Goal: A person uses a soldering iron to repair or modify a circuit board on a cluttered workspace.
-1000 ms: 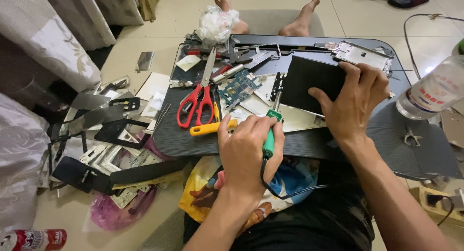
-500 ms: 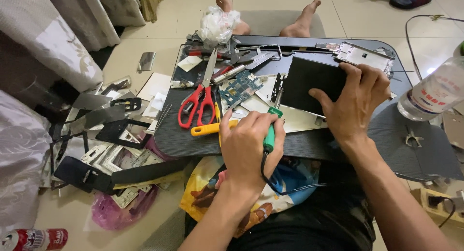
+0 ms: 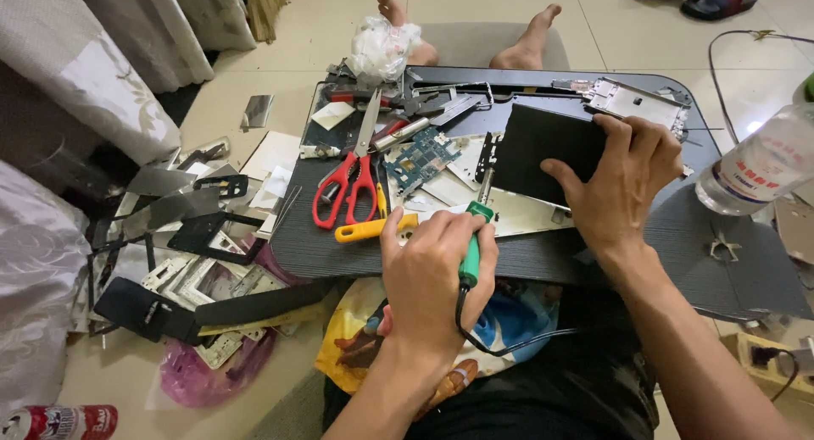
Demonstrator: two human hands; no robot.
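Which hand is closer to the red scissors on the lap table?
The left. The left hand, holding a green-handled tool, is just right of and below the red scissors; the right hand, on a black panel, is farther right.

Soft, even daylight is filling the scene. Glare is gleaming off the floor tiles (image 3: 755,126) beside the plastic bottle (image 3: 763,164). Wide-angle distortion is bending the edges.

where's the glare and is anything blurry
Head view: bright glare on the floor tiles beside the bottle, soft even light elsewhere; the left hand gripping the green iron and the right hand on the black panel look sharp; edges bow slightly.
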